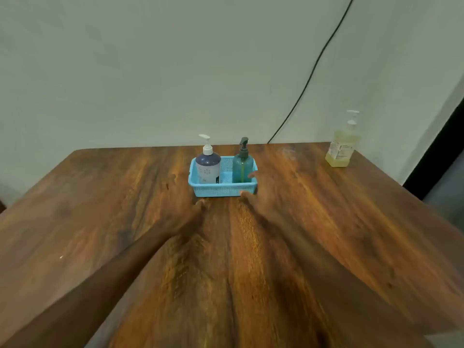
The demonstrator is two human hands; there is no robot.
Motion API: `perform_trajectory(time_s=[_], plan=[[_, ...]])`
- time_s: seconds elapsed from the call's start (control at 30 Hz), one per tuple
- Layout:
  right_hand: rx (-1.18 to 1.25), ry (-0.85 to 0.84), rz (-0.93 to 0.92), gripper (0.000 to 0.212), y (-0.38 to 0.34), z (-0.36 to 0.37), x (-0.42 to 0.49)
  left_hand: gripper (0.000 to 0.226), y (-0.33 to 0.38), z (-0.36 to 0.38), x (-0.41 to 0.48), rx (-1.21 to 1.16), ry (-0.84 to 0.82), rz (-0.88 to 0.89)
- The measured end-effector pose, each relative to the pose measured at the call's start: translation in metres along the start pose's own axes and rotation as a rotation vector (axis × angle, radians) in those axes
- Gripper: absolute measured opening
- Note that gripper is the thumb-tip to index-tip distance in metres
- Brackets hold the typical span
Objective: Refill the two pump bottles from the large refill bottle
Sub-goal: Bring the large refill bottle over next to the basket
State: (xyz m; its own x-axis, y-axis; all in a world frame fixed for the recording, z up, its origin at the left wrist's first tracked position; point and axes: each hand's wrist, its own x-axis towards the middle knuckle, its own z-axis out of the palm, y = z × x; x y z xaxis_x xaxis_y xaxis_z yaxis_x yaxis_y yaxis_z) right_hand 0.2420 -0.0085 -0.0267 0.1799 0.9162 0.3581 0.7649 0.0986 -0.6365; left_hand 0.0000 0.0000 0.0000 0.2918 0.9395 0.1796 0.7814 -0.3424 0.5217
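Your left hand (181, 202), fingers spread, empty, at 8 o'clock of the blue plastic mesh basket (221, 191), right hand (263, 200) straddling its 4 o'clock corner, grip unclear, purple-and-white pump bottle (208, 170), teal pump bottle (241, 169) inside, yellow refill bottle (342, 146) at 2 o'clock.

Blue basket (221, 190); teal bottle (242, 168); yellow refill bottle (342, 148).

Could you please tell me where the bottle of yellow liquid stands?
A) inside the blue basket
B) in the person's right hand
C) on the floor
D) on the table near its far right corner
D: the bottle of yellow liquid stands upright on the table by its far right corner, well apart from the blue basket.
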Motion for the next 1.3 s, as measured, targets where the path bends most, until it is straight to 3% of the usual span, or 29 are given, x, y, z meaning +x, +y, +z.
perform_trajectory(time_s=[0.13, 0.37, 0.9, 1.3], plan=[[-0.073, -0.106, 0.080, 0.036, -0.005, 0.001, 0.002, 0.056, -0.004, 0.003, 0.019, -0.062, 0.024, -0.020], [0.007, -0.004, 0.092, 0.015, 0.013, 0.008, 0.006, 0.045, -0.012, 0.014, 0.032, -0.148, 0.017, -0.130], [0.082, -0.014, 0.080, 0.016, -0.004, -0.027, -0.118, 0.025, -0.008, 0.009, -0.097, -0.183, 0.130, 0.024], [0.080, 0.020, 0.083, 0.020, -0.013, -0.023, -0.123, 0.027, -0.010, 0.019, -0.095, -0.230, 0.144, -0.019]])
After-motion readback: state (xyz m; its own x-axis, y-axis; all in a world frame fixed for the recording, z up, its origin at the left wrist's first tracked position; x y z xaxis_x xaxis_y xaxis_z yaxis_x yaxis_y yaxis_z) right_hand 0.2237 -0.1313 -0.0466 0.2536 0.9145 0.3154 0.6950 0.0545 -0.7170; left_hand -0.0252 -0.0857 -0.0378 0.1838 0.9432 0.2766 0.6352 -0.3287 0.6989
